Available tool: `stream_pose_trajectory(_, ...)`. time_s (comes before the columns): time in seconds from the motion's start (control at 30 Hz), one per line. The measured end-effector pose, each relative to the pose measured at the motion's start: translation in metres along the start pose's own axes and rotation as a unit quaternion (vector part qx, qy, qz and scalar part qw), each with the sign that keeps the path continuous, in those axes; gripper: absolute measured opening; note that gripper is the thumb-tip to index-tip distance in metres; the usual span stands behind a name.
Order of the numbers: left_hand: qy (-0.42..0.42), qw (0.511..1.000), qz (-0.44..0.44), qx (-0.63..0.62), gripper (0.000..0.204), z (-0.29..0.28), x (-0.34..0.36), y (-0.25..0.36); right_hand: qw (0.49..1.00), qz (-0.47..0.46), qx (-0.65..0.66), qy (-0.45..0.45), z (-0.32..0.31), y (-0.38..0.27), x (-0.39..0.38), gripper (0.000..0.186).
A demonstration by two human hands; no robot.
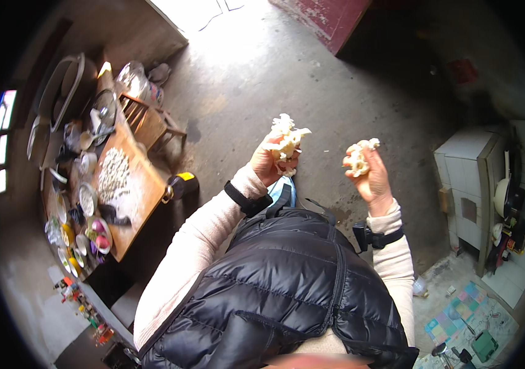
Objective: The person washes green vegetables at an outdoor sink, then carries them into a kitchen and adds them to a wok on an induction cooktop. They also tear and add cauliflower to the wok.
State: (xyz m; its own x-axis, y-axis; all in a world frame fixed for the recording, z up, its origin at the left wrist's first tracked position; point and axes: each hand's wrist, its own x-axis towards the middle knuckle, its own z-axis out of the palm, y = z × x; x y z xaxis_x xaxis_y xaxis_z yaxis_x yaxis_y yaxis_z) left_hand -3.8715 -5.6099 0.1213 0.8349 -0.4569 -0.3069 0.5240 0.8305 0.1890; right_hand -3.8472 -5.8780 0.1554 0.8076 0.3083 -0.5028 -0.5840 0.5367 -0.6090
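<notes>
My left hand point(267, 161) is raised in front of me, closed around a large knobbly cream-white cauliflower piece point(288, 138) that sticks up past the fingers. To its right, my right hand point(370, 179) grips a smaller cauliflower piece point(358, 161) between thumb and fingers. The two hands are well apart. Part of a light blue thing point(283, 187) shows below my left hand; my jacket hides the rest, and I cannot tell what it is.
On the left, a wooden table point(145, 190) bears small pale pieces point(113, 172), bowls and vegetables. Beside it are a wooden chair point(150, 126) and a dark container with a yellow label point(184, 184). At right stands a white-tiled stove point(467, 160) with pans point(504, 197) near it.
</notes>
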Motion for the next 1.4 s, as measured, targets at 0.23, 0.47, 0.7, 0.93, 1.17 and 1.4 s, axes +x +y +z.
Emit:
stream_pose_trajectory(0.23,0.035,0.969,-0.057,0.239,0.038,0.056,0.112,0.032,0.991,-0.045,-0.127,0.019,0.025,-0.071,0.073,0.023)
stream_pose_trajectory(0.47,-0.083,0.797,0.014,0.599,0.041,0.095,0.207,0.031,0.962,-0.081,-0.257,0.038,0.014,-0.111,0.108,0.045)
stream_pose_trajectory(0.7,-0.088,0.851,-0.089,0.510,0.039,0.149,0.310,0.007,0.995,-0.071,-0.058,0.038,-0.056,-0.190,0.136,0.041)
stream_pose_trajectory(0.93,-0.065,0.854,-0.105,0.505,0.024,0.227,0.445,-0.054,0.989,-0.139,-0.035,0.039,-0.148,-0.311,0.152,0.046)
stream_pose_trajectory(1.17,-0.068,0.915,-0.179,0.355,0.025,0.285,0.577,-0.120,0.979,-0.164,0.125,0.003,-0.239,-0.428,0.160,0.034)
stream_pose_trajectory(1.4,-0.170,0.895,-0.230,0.342,0.035,0.316,0.740,-0.168,0.961,-0.201,0.191,0.022,-0.339,-0.526,0.204,0.025)
